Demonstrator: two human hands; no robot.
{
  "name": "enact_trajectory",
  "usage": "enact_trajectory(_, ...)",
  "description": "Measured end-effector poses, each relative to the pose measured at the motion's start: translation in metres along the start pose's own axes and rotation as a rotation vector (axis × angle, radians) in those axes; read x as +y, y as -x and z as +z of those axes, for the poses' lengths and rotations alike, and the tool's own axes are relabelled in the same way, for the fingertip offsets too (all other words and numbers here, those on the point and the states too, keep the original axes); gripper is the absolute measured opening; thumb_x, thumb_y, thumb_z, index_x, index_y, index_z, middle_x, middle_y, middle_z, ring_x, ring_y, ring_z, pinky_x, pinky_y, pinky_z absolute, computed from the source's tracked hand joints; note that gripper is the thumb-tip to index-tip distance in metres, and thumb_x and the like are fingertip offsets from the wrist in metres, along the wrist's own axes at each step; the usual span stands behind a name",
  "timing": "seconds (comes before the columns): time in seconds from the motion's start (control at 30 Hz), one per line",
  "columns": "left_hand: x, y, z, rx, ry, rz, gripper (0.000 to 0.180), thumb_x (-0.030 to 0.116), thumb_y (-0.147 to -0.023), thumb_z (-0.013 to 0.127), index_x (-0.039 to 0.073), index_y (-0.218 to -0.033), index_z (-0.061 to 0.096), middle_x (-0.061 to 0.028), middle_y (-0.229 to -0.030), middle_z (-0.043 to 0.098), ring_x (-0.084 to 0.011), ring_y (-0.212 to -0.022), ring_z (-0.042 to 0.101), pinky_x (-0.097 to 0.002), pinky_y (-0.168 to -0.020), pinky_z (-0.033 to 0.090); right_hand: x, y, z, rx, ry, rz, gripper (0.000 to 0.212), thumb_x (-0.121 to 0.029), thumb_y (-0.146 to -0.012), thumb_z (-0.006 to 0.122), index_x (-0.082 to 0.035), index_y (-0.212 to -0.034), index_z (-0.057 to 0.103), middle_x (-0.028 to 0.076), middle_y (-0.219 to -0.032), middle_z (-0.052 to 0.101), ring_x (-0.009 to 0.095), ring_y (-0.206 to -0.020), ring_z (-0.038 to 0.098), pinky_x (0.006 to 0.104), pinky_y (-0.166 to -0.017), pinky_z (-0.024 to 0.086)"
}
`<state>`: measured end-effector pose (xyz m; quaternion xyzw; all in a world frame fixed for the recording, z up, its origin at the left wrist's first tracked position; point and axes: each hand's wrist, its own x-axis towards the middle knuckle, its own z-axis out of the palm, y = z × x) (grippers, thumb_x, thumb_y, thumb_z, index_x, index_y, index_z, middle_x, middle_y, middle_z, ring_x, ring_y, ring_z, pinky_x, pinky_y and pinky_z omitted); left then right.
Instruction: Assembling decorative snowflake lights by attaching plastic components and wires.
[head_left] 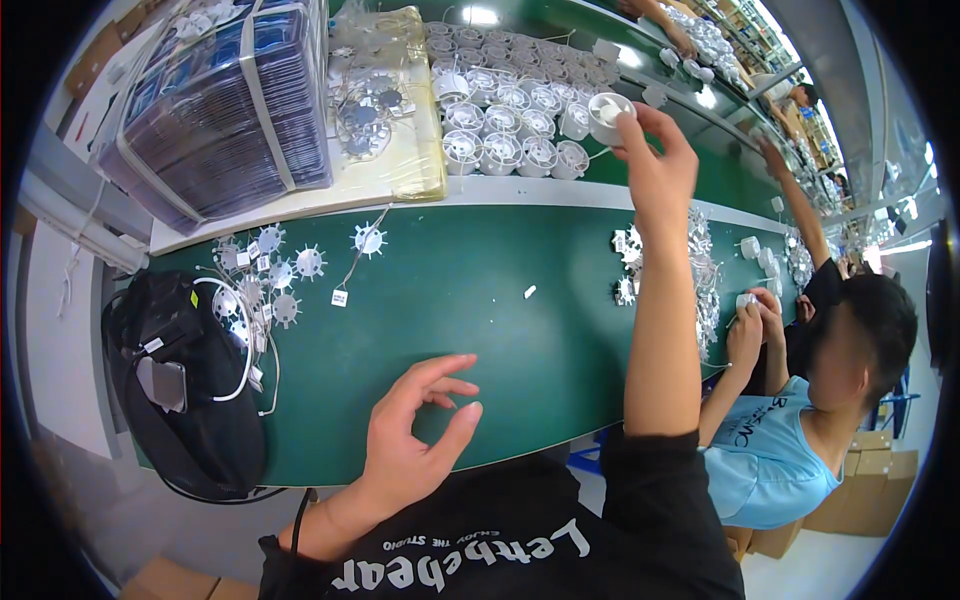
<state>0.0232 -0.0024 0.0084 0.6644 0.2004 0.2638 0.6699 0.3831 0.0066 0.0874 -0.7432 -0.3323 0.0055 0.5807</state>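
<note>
At the far right end of the rows of white round plastic housings [502, 150], my right hand [660, 165] reaches up with thumb and fingers closed on one white round housing [603, 108]. A short white wire sticks out just below that piece. My left hand [418, 430] hovers near the table's front edge, palm turned inward, fingers curved and apart, with nothing in it. Ahead of it a small white scrap [530, 292] lies on the green table [450, 260].
Silver spoked discs with wires [283, 273] lie at the left, near a black bag [190, 420]. Strapped stacks of clear plastic trays [225, 120] stand at the far left. More discs [703, 270] are piled beyond my right forearm. A co-worker [780, 430] handles a small white part at the right.
</note>
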Motion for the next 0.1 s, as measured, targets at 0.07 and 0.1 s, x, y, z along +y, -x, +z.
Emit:
enact_trajectory(0.07, 0.002, -0.004, 0.003, 0.015, -0.093, 0.126, 0.056, 0.003, -0.096, 0.076, -0.002, -0.147, 0.054, -0.0206, -0.146, 0.062, -0.0257, -0.117, 0.071, -0.0331, -0.090, 0.056, -0.026, 0.042, -0.011, -0.103, -0.129, 0.019, 0.042, -0.024, -0.098, 0.080, 0.005, -0.128, 0.073, 0.014, -0.124, 0.076, 0.018, -0.104, 0.073, 0.0322, -0.092, 0.059)
enact_trajectory(0.1, 0.003, -0.005, 0.005, 0.019, -0.144, 0.184, 0.058, 0.005, -0.095, 0.077, -0.001, -0.148, 0.053, -0.0211, -0.147, 0.061, -0.0271, -0.118, 0.071, -0.0335, -0.089, 0.057, -0.022, 0.045, -0.013, -0.101, -0.131, 0.029, 0.042, -0.024, -0.098, 0.080, 0.005, -0.128, 0.073, 0.014, -0.124, 0.076, 0.018, -0.104, 0.073, 0.0322, -0.092, 0.059)
